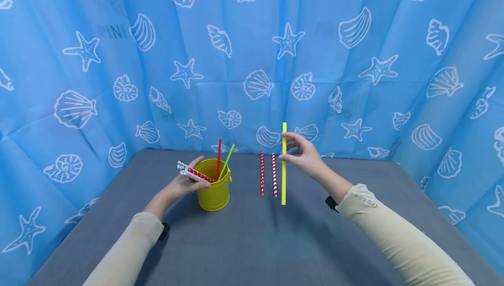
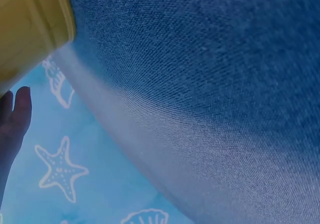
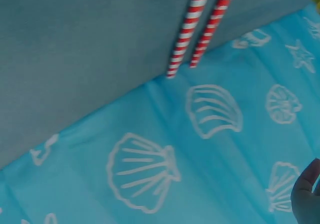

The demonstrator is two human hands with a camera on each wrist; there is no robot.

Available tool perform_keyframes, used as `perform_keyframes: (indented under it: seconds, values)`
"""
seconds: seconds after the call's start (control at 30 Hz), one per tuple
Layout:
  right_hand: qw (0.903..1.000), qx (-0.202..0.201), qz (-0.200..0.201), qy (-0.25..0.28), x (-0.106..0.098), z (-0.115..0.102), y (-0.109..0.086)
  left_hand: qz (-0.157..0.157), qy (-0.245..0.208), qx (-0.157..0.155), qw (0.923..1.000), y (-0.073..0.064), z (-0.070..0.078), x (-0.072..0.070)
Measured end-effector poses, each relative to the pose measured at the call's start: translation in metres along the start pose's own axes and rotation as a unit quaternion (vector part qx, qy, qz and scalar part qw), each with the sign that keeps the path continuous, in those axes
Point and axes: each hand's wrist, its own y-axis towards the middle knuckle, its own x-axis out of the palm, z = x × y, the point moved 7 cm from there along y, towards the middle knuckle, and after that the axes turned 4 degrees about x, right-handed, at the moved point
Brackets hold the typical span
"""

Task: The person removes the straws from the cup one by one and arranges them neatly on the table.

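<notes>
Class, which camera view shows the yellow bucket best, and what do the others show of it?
The head view: the yellow bucket appears nearly whole, partly hidden by the left hand. The left wrist view shows a cropped part; the right wrist view, just a yellow corner sliver, probably it.

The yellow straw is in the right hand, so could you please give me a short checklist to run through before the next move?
1. Right hand has the yellow straw pinched between thumb and fingers: ok.
2. Left hand holds the bundle of patterned straws: ok.
3. Yellow bucket stands upright on the table, with the red straw and green straw in it: ok.
4. Two loose red-and-white straws lie apart from each other: ok.
5. A hand is free: not ok, both hold straws.
6. Left hand is off the bucket's rim: cannot tell.
</notes>
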Motion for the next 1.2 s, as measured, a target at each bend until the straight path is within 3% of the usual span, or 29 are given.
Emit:
perform_keyframes:
  seconds: [0.37, 0.7, 1.0, 1.2]
  values:
    - [0.9999, 0.003, 0.013, -0.008, -0.009, 0.04, 0.001, -0.003, -0.013, -0.022, 0.9997, 0.0, -0.003, 0.003]
    - [0.9971, 0.072, 0.024, -0.001, -0.008, 0.08, 0.007, 0.004, -0.011, -0.028, 0.9995, -0.003, -0.006, 0.002]
    - [0.9927, 0.119, -0.015, -0.002, 0.0, 0.118, 0.02, 0.008, -0.021, -0.028, 0.9994, -0.001, -0.006, 0.004]
    - [0.9821, 0.174, -0.073, -0.003, 0.011, 0.143, 0.027, 0.006, -0.023, -0.028, 0.9993, -0.002, -0.005, 0.004]
